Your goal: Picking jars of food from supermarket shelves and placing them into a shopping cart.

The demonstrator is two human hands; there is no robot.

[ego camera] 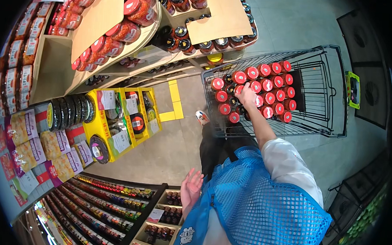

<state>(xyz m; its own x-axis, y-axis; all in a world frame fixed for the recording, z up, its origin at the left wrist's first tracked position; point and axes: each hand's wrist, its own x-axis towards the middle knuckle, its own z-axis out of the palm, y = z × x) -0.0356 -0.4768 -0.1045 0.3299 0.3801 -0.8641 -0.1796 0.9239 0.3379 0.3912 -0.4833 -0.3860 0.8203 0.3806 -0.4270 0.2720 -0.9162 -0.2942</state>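
My right hand (248, 96) reaches into a wire shopping cart (318, 95) and has its fingers around the lid of a red-lidded glass jar (239, 89). Rows of similar jars (267, 85) stand upright around it, lids facing up. A few black-lidded jars (233, 100) are among them, towards the cart's near-left end. My palm and wrist partly cover the jars below. Low on my left side, my left hand (193, 184) is held in the air with loosely bent fingers and nothing in it.
Wooden display shelves carry red-lidded jars (126, 30) and black-lidded jars (186, 45), with cardboard sheets (220, 23) on top. A yellow display box (117, 119) with packaged goods juts out at left. Yellow floor tape (174, 102) lies beside my foot. Long stocked shelves (104, 204) run behind left.
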